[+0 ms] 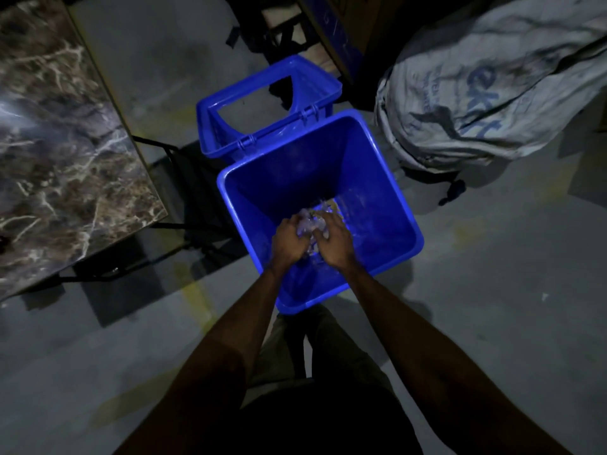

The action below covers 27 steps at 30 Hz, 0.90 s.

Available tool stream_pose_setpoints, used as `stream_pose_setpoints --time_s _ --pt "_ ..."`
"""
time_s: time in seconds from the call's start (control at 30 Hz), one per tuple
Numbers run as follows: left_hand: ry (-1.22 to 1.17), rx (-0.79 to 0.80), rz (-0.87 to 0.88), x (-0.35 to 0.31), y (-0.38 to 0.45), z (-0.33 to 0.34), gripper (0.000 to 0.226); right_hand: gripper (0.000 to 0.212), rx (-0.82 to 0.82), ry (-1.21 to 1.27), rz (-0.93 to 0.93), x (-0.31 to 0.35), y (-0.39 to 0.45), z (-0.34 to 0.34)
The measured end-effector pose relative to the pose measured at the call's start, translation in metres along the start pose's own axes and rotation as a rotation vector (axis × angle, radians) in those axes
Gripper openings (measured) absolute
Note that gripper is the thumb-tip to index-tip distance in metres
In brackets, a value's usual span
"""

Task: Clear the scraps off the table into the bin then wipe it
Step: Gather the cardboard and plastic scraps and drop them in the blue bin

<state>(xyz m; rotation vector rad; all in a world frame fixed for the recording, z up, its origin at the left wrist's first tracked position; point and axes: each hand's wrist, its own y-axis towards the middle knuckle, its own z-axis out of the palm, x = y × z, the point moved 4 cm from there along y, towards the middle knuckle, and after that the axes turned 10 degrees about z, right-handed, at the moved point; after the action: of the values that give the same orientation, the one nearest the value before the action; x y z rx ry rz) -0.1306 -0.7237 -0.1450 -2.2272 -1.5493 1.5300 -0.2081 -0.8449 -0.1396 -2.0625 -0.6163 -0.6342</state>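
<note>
A big grey sack (486, 90) with blue letters lying on the grey floor (492, 290), yellow paint marks (193, 290) on that floor, dark boxes (331, 34) at the back.

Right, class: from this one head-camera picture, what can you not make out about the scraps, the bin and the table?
- Clear crumpled scraps: both hands, left hand and right hand, cover most of them; what they are is unclear.
- Blue plastic bin: its bottom is dark and partly behind the hands.
- Brown marble-patterned table: cut off by the left edge, so any remaining scraps are unseen.
- Grey printed sack: lettering folded and dim.
</note>
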Motion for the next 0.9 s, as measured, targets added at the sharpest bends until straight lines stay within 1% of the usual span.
stream_pose_setpoints --time_s 0.03,0.1,0.2,0.27,0.37,0.47,0.57,0.63,0.77,0.9 --pt "0.084 0.049 0.017 -0.007 -0.010 -0.006 0.064 0.056 -0.004 -0.055 -0.043 0.007 -0.008 -0.005" --pt "0.210 0.083 0.046 -0.019 -0.029 -0.018 0.070 0.055 -0.043 -0.151 -0.124 0.018 -0.023 -0.013" --pt "0.340 0.025 0.110 -0.024 -0.057 -0.042 0.075 0.054 -0.087 -0.277 -0.236 0.032 -0.047 -0.017" --pt "0.366 -0.015 0.123 -0.021 -0.077 -0.061 0.074 0.055 -0.082 -0.365 -0.318 0.043 -0.061 -0.013" --pt "0.293 -0.056 0.095 -0.003 -0.110 -0.083 0.064 0.060 -0.057 -0.476 -0.419 0.057 -0.083 0.001" --pt "0.216 -0.106 0.063 0.031 -0.138 -0.101 0.056 0.056 -0.013 -0.535 -0.491 0.071 -0.107 0.025" --pt "0.144 -0.153 0.018 0.068 -0.164 -0.112 0.066 0.057 0.049 -0.577 -0.565 0.086 -0.131 0.058" --pt "0.093 -0.190 0.030 0.084 -0.184 -0.121 0.070 0.059 0.063 -0.584 -0.586 0.099 -0.148 0.082" --pt "0.016 -0.255 0.063 0.118 -0.222 -0.146 0.061 0.058 0.081 -0.605 -0.628 0.126 -0.184 0.141" --pt "-0.048 -0.316 0.046 0.166 -0.260 -0.189 0.063 0.058 0.117 -0.690 -0.707 0.148 -0.218 0.201"
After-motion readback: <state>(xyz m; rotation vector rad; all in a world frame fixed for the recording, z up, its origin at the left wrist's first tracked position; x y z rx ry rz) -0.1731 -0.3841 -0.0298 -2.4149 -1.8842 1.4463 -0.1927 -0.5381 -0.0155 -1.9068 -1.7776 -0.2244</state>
